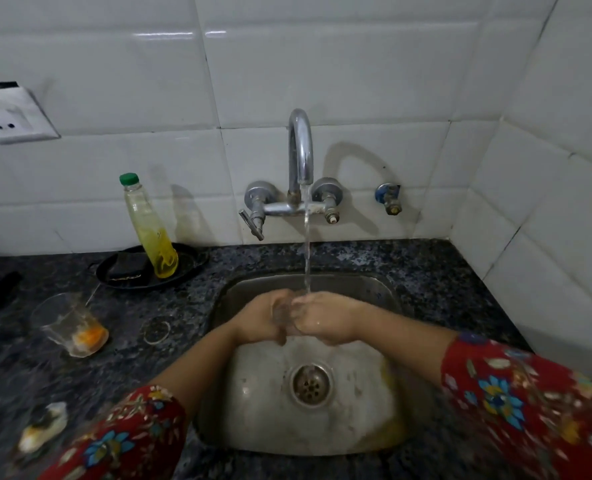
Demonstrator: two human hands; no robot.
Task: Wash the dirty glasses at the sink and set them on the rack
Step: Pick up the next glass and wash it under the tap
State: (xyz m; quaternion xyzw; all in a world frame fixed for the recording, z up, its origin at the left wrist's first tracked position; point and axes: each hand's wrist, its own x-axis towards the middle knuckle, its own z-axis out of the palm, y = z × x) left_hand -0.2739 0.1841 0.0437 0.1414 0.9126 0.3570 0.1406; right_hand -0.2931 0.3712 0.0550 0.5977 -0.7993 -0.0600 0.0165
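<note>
Sink station, head view.

- Left hand (261, 320) and right hand (327, 322) meet over the far half of the sink (388, 299), above the basin floor.
- Clear glass (285, 315) sits between the 2 palms, mostly covered and blurred. Only a patch of its wall shows in the gap between the hands.
- Left hand: fingers curled round the glass from the left side. Right hand: fingers wrapped on it from the right, knuckles up and wet. Both grips are tight on the glass, and how it is tilted cannot be told.
- Tap (301, 150) is wall-mounted at the far side. Its water stream (307, 251) falls straight down and lands where the right hand's fingers meet the glass.
- Drain (310, 381) lies nearer than the hands, well apart from them.
- Dirty glass (69, 325) stands on the counter (426, 268) left of the sink, tilted in this wide view, with orange residue at its bottom. It is well apart from both hands.
- Wet ring mark (155, 330) lies on the counter between that glass and the sink edge.
- Far left: a bottle (149, 226) with a green cap and yellow liquid stands on a black dish (187, 263), beside a dark scrub pad (128, 268).
- Wall socket (9, 121) at far left on the tiles; blue valve (388, 197) right of the tap.
- Red floral sleeves cover both forearms at the near edge.
</note>
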